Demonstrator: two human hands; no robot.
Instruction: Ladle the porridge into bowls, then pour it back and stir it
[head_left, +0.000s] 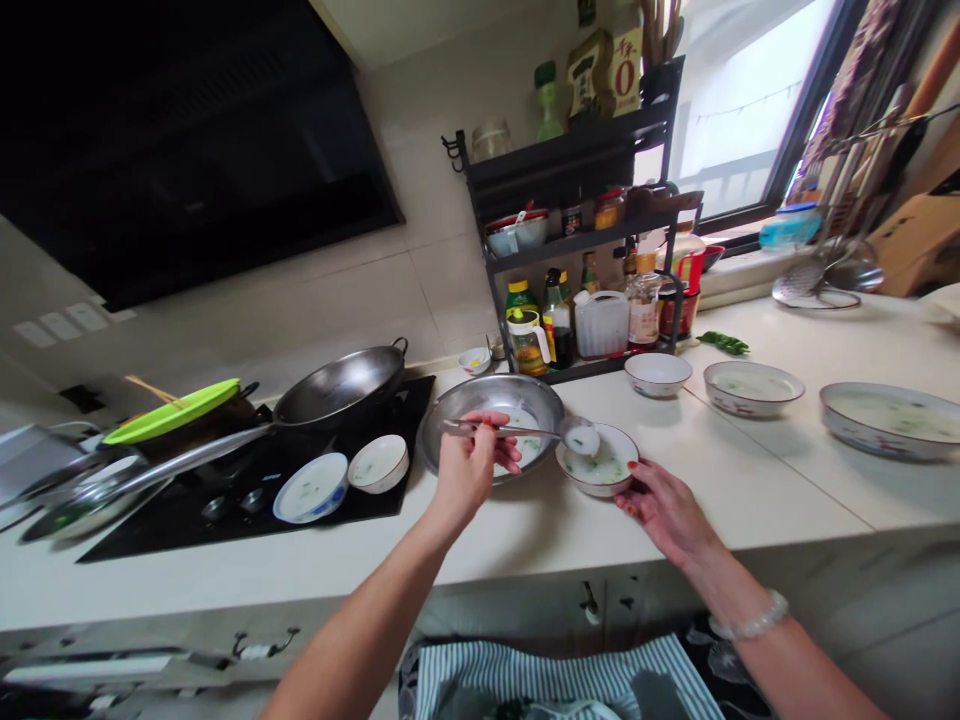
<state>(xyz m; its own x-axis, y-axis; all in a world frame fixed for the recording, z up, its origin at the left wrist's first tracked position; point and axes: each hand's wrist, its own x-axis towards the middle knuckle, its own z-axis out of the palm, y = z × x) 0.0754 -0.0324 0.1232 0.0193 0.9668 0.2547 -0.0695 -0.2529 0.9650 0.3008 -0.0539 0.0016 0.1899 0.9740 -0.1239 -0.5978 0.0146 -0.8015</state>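
My left hand (474,462) is closed around the handle of a metal ladle (579,436). Whitish liquid with green bits fills the ladle's bowl, which hangs over the near-left part of a small white bowl (628,440). That bowl stands on the counter and holds pale soup with green flecks. At its right rim, my right hand (667,508) grips the edge between thumb and fingers. Below my left hand sits a wide stainless steel basin (551,400) with more of the same soup; my hand hides part of it.
Two soup bowls, one blue-rimmed (311,488) and one plain (379,464), stand on the black cooktop (187,530) near a wok (341,385). Rightward are a small bowl (658,375), a soup bowl (754,388) and an oval dish (891,422). A condiment rack (574,245) stands behind.
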